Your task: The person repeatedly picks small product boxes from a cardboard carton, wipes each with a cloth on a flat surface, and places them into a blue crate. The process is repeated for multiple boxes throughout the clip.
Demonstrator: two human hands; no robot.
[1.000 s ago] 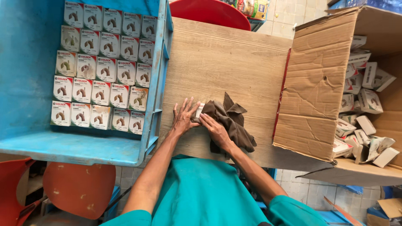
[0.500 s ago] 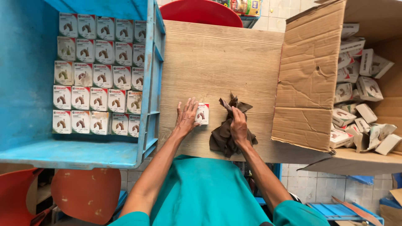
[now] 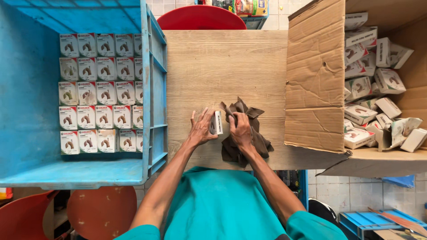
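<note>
At frame centre on the bench, the left hand grips a small box; right hand fingers press a brown cloth against it.

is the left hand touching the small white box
Touching. The head view shows the left hand with its fingers wrapped against the side of the small white box, no gap between them.

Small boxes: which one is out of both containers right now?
The small white box standing on the wooden table, held by the left hand beside the brown cloth; all others sit in the blue crate or cardboard carton.
</note>
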